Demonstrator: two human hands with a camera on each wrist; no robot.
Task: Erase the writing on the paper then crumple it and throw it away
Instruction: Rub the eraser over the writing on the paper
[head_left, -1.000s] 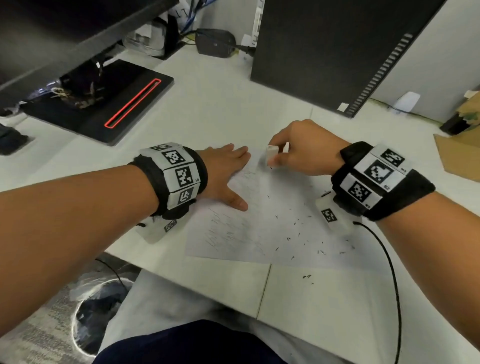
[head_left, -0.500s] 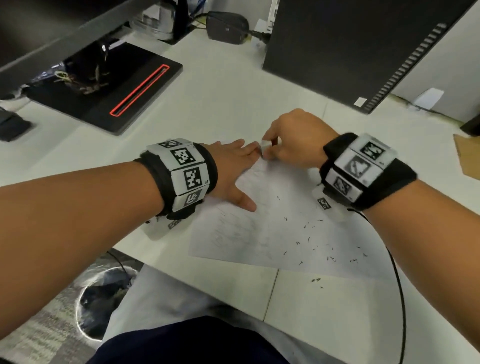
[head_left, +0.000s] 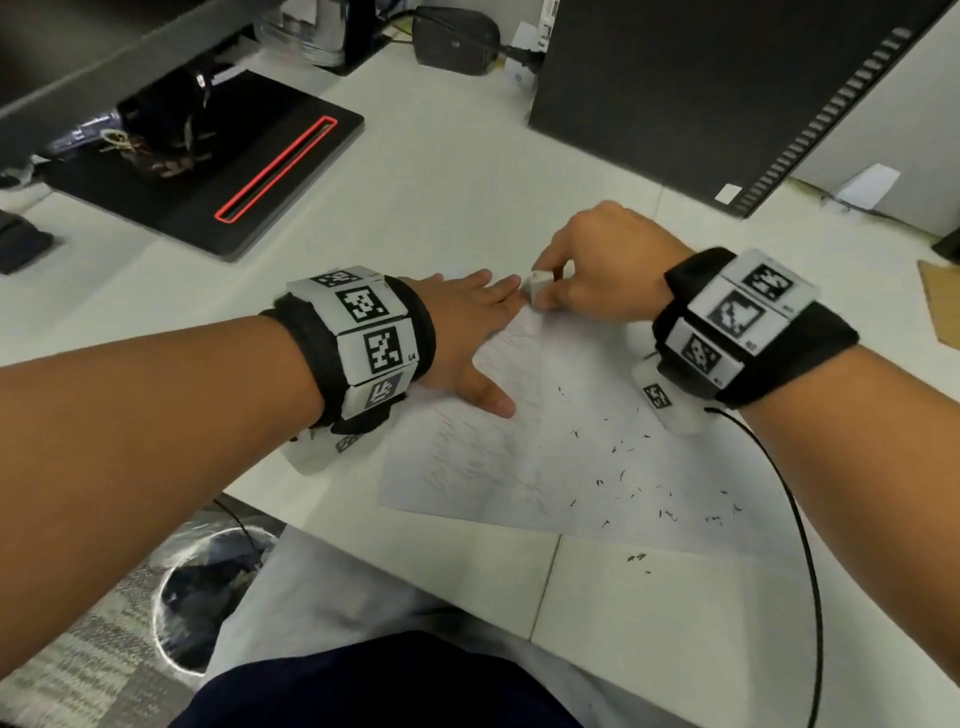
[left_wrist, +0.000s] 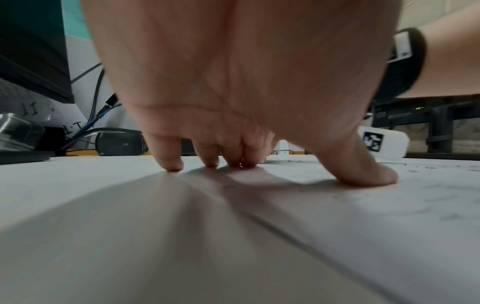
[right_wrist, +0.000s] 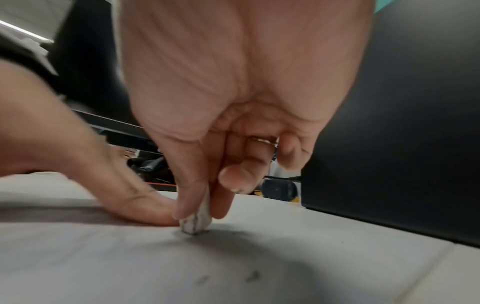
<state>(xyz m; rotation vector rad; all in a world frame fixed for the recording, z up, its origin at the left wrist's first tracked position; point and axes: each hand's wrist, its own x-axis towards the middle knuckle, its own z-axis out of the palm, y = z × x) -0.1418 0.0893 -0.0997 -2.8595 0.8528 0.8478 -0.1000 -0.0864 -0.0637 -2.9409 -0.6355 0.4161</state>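
A white sheet of paper (head_left: 550, 447) with faint pencil marks lies on the white desk, strewn with dark eraser crumbs (head_left: 623, 478). My left hand (head_left: 467, 332) lies flat with straight fingers, pressing the paper's far left corner; its fingertips (left_wrist: 171, 164) and thumb touch the surface. My right hand (head_left: 597, 275) pinches a small white eraser (head_left: 540, 285) between thumb and fingers. The eraser's smudged tip (right_wrist: 194, 224) touches the paper at its far edge, right beside my left index finger.
A black monitor base (head_left: 218, 171) with a red-lined slot stands far left, a black computer tower (head_left: 701, 93) far right. A power adapter (head_left: 452, 41) lies at the back. A round waste bin (head_left: 208, 597) stands on the floor below the desk's front left edge.
The eraser has rubbed back and forth in small strokes at the paper's far edge, close to my left fingertips. My left hand has stayed pressed on the paper.
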